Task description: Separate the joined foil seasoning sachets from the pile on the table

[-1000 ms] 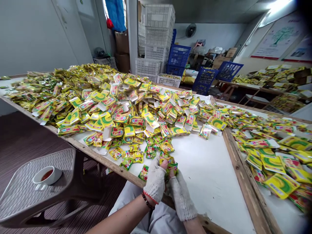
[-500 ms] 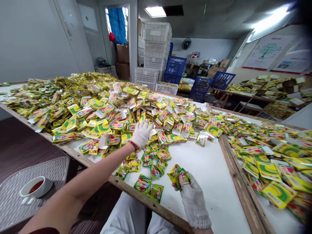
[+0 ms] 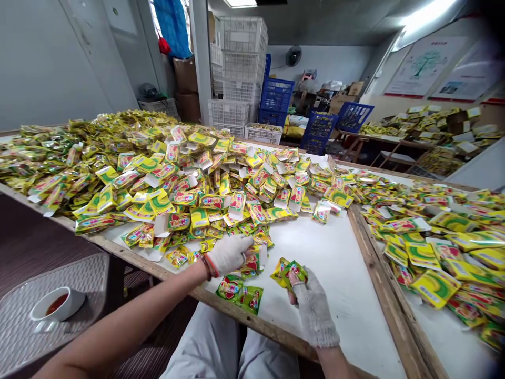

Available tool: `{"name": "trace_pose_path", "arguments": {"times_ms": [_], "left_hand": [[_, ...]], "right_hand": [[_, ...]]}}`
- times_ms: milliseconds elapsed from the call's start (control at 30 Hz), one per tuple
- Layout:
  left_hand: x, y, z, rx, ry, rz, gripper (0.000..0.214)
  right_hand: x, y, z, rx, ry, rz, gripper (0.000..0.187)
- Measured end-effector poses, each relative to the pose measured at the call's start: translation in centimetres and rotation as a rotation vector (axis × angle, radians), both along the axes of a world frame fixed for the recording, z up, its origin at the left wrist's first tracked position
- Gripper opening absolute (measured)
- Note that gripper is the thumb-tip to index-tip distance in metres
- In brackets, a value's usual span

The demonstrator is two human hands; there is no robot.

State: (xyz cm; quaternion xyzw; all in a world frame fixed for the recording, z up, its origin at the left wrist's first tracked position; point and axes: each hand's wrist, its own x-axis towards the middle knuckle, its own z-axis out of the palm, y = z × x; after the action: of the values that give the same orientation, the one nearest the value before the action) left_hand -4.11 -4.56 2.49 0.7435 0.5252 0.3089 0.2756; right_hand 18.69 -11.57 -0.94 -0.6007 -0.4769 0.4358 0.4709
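My left hand [image 3: 229, 255], in a white glove with bare fingertips, is closed on a small printed box [image 3: 251, 261] with a white flap at its right end. The box is low over the near part of the white tabletop [image 3: 311, 237]. To its right my right hand [image 3: 313, 305], gloved the same way, pinches a few small shiny packets [image 3: 290, 273], green and yellow. Just below the box, two joined green packets [image 3: 240, 295] lie near the wooden edge. Behind my left hand rises a large pile of yellow boxes [image 3: 181, 197], with loose packets at its foot.
A wooden divider [image 3: 373, 258] separates another heap of yellow boxes [image 3: 430, 258] on the right. At left a cup of dark red liquid [image 3: 59, 305] stands on a woven-pattern stool [image 3: 19, 337]. White crates [image 3: 240, 68] and blue crates [image 3: 280, 97] are stacked behind the table.
My left hand has come from the pile toward me and now has a small box in it. My right hand keeps its packets in nearly the same place. The view has shifted slightly.
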Motion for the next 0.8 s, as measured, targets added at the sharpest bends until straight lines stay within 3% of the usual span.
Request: {"name": "trace_pose_path", "arguments": {"times_ms": [133,200,367,433,600,800], "left_hand": [[1.4,-3.2,-1.0,0.179,0.521,0.109,0.060],[1.8,-3.9,-1.2,0.181,0.603,0.118,0.078],[1.8,-4.2,-1.8,0.189,0.629,0.039,0.094],[1.3,-4.0,-1.9,0.180,0.641,0.022,0.092],[0.6,-3.6,-2.1,0.178,0.656,-0.017,0.061],[1.1,-3.9,-1.6,0.141,0.628,0.017,0.068]], "right_hand": [[-0.1,-0.1,-0.3,0.000,-0.120,-0.048,0.034],[-0.6,-0.1,0.1,0.007,-0.143,-0.068,0.033],[-2.0,0.4,0.9,0.070,-0.165,-0.047,0.030],[-2.3,0.6,0.9,0.089,-0.180,-0.029,0.031],[-2.8,0.7,1.4,0.082,-0.185,-0.014,0.035],[-2.8,0.8,1.9,0.102,-0.266,0.005,0.029]]}}
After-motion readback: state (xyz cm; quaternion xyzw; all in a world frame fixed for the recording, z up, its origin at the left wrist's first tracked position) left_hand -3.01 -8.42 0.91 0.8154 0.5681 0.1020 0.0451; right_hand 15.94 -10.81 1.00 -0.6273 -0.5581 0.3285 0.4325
